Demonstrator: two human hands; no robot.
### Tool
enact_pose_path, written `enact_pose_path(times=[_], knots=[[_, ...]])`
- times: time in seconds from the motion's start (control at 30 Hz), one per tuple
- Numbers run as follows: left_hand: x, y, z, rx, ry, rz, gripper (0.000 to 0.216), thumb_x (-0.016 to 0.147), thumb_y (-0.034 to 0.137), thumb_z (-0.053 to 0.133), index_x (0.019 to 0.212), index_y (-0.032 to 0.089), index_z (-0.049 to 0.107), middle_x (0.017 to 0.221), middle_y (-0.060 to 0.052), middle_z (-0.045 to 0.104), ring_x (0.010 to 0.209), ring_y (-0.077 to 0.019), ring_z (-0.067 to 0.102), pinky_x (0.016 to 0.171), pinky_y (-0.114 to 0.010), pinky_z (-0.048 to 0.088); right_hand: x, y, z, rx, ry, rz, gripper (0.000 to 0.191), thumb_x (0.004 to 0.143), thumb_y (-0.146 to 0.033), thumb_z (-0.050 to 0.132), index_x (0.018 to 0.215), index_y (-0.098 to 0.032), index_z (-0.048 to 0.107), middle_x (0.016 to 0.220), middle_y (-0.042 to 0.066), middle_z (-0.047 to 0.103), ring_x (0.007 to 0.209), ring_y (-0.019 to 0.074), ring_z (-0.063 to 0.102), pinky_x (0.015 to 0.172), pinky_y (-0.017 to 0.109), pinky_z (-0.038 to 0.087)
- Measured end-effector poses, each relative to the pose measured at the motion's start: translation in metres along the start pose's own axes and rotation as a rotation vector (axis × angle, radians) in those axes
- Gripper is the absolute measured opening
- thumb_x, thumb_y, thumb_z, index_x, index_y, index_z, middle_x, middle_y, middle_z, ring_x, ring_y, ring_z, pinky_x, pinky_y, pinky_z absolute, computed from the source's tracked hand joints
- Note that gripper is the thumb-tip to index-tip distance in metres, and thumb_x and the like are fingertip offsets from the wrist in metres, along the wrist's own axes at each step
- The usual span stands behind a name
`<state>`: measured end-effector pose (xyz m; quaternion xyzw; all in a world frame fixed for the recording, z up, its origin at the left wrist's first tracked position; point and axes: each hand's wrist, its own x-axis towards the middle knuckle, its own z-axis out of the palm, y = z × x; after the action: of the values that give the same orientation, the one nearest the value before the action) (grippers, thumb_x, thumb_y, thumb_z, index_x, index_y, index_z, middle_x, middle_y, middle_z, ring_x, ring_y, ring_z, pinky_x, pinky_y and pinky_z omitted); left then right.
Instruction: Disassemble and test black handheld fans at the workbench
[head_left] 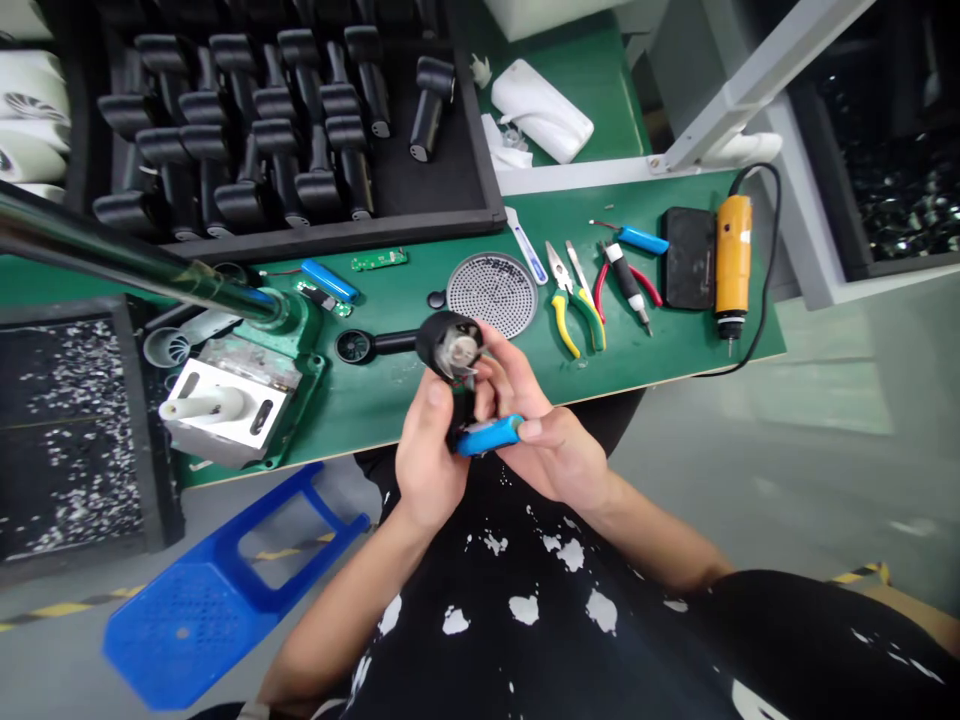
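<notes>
My left hand [427,450] grips the handle of a small black handheld fan body [450,345], whose open round head shows a pale motor inside. My right hand [544,430] pinches a blue cylindrical battery [489,436] at the base of that handle, with thin wires running up to the fan head. Both hands hover just in front of the green workbench [390,380], over my lap.
On the bench lie a round perforated grille [492,294], a black fan part [360,346], yellow pliers [564,300], red cutters [626,285], another blue battery [330,281], a circuit board [379,260], an orange rotary tool [733,260] and a lever press [232,390]. A tray of black fan bodies [285,120] sits behind. A blue stool [225,590] stands at left.
</notes>
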<state>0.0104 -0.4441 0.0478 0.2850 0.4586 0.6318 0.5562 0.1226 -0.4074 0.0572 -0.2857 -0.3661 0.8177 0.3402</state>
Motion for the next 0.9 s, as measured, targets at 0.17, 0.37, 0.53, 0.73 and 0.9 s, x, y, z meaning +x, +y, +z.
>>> enact_pose_path(times=[0.17, 0.37, 0.53, 0.73, 0.9], knots=[[0.008, 0.013, 0.004, -0.118, -0.014, -0.140, 0.047, 0.105, 0.061, 0.042, 0.085, 0.021, 0.056, 0.066, 0.000, 0.045, 0.057, -0.0151, 0.047, 0.056, -0.031, 0.047, -0.003, -0.003, -0.005, -0.024, 0.013, -0.110, 0.067, 0.089, -0.036, 0.057, 0.155, -0.037, 0.047, 0.161, -0.001, 0.049, 0.143, 0.0257, 0.049, 0.116, 0.043, 0.048], [0.009, 0.007, 0.001, -0.121, 0.031, -0.146, 0.049, 0.107, 0.059, 0.040, 0.082, 0.021, 0.057, 0.072, -0.001, 0.048, 0.064, -0.0161, 0.051, 0.066, -0.033, 0.052, -0.009, -0.006, -0.009, -0.269, 0.030, -0.192, 0.040, 0.104, -0.044, 0.048, 0.136, -0.033, 0.069, 0.160, 0.002, 0.050, 0.154, 0.0299, 0.038, 0.129, 0.055, 0.033], [0.003, 0.003, 0.000, -0.061, 0.178, 0.058, 0.043, 0.105, 0.059, 0.048, 0.111, 0.022, 0.068, 0.076, -0.001, 0.054, 0.070, -0.0166, 0.057, 0.066, -0.031, 0.053, -0.023, -0.015, -0.011, -0.492, 0.071, -0.223, 0.042, 0.108, -0.045, 0.046, 0.140, -0.031, 0.069, 0.144, 0.009, 0.053, 0.141, 0.0293, 0.049, 0.124, 0.052, 0.041], [0.004, 0.012, 0.004, -0.004, 0.240, 0.466, 0.038, 0.101, 0.057, 0.059, 0.111, 0.023, 0.072, 0.077, 0.000, 0.053, 0.057, -0.0139, 0.049, 0.051, -0.031, 0.043, -0.039, -0.011, -0.009, -0.497, -0.030, -0.179, 0.042, 0.107, -0.037, 0.055, 0.148, -0.033, 0.062, 0.118, 0.009, 0.058, 0.096, 0.0210, 0.066, 0.085, 0.041, 0.064], [0.007, 0.019, 0.006, 0.076, 0.337, 0.621, 0.041, 0.104, 0.056, 0.052, 0.111, 0.020, 0.071, 0.077, 0.001, 0.051, 0.051, -0.0117, 0.047, 0.043, -0.032, 0.035, -0.037, 0.001, 0.000, -0.708, 0.062, -0.406, 0.052, 0.086, -0.026, 0.086, 0.134, -0.030, 0.069, 0.115, 0.007, 0.071, 0.098, 0.0219, 0.069, 0.083, 0.038, 0.065]])
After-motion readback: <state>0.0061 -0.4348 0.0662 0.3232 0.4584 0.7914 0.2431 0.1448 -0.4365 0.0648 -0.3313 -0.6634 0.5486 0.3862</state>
